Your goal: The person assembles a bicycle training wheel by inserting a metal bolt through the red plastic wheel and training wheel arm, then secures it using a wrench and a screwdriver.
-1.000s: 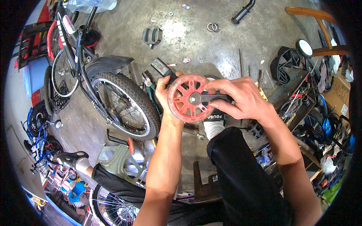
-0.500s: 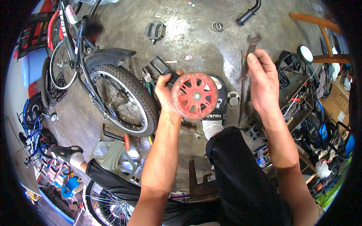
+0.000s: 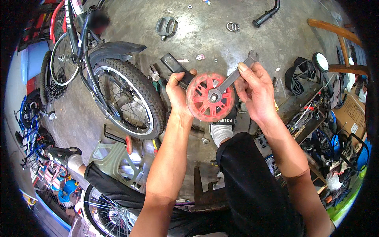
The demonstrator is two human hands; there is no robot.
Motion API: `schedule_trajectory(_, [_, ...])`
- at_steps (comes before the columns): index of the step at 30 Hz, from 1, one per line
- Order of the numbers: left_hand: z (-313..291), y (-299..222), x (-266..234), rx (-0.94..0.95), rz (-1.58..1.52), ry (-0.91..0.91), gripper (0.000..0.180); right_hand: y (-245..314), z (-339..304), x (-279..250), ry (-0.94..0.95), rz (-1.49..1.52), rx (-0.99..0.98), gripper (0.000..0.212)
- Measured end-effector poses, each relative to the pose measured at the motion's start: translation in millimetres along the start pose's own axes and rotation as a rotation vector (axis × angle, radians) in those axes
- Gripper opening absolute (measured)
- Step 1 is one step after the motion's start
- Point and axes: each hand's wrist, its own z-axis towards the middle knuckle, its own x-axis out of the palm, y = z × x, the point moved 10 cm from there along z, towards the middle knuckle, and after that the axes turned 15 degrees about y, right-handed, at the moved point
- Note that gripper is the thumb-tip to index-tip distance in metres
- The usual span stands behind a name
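Note:
A training wheel [image 3: 202, 109] with a red spoked hub and a clear rim faces me in the middle. My left hand [image 3: 178, 93] is closed around its black bracket [image 3: 172, 63], which sticks out to the upper left behind the wheel. Between the thumb and fingers of my right hand [image 3: 256, 89] is a grey open-end wrench [image 3: 233, 78]. One end of this wrench sits over the nut at the wheel's centre; its other jaw points to the upper right. The fingers behind the wheel are partly hidden.
Left of the wheel stands a bicycle tyre [image 3: 136, 87] with a black fender [image 3: 114, 51]. On the floor lie a pedal [image 3: 166, 27], metal rings [image 3: 233, 27] and a handlebar end [image 3: 264, 17]. A green plastic stool [image 3: 114, 158] is at lower left; tools and parts crowd the right.
My right hand has come left and down with the wrench, whose lower end now meets the wheel's centre nut. The training wheel has shifted slightly to the right in view.

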Motion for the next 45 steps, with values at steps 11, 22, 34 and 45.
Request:
schedule_trajectory(11, [-19.3, -6.5, -20.6, 0.054, 0.215, -0.260, 0.031, -50.9, 46.1, -111.9, -0.287, 0.232, 0.046, 0.024])
schedule_trajectory(22, [-70.6, -49.7, 97.4, 0.517, 1.155, -0.313, 0.025, -101.2, -30.0, -102.3, -0.229, -0.089, 0.111, 0.022])
schedule_trajectory(34, [-76.4, -36.5, 46.9, 0.889, 1.977, -0.249, 0.030, -140.8, -155.1, -141.7, -0.308, -0.195, 0.168, 0.016])
schedule_trajectory(45, [-69.7, -47.7, 25.3, 0.722, 1.817, -0.230, 0.023, -54.7, -214.3, -141.0, -0.343, -0.619, 0.148, 0.015])
